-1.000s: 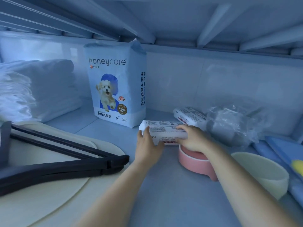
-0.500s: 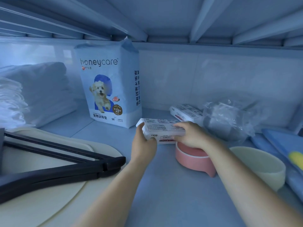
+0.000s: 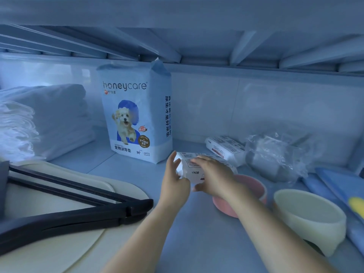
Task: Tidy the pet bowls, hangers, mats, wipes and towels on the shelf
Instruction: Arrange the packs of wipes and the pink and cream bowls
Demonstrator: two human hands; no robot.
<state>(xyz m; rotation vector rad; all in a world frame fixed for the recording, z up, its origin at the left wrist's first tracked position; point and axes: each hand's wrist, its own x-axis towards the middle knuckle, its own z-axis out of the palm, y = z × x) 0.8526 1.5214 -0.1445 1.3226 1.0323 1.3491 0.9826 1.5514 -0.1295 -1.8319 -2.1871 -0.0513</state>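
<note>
So the wipes pack (image 3: 194, 172) is around the middle of the shelf (image 3: 197, 237), just left of the pink bowl (image 3: 256, 186), long axis running left-right. The left hand (image 3: 175, 180) cups its left end with fingers curled round it, and the right hand (image 3: 212, 174) clamps over the top, thumb underneath.

Right rear: crumpled clear plastic bag (image 3: 275, 152), grey rolled contents (image 3: 262, 166) visible through the film; contents not identifiable. 
Right edge: flat blue sheets (image 3: 338, 186), overlapping, one with a yellow patch (image 3: 357, 203). 
Behind: pale tiled wall (image 3: 256, 107). 
Overhead: metal ribs (image 3: 244, 46).
</note>
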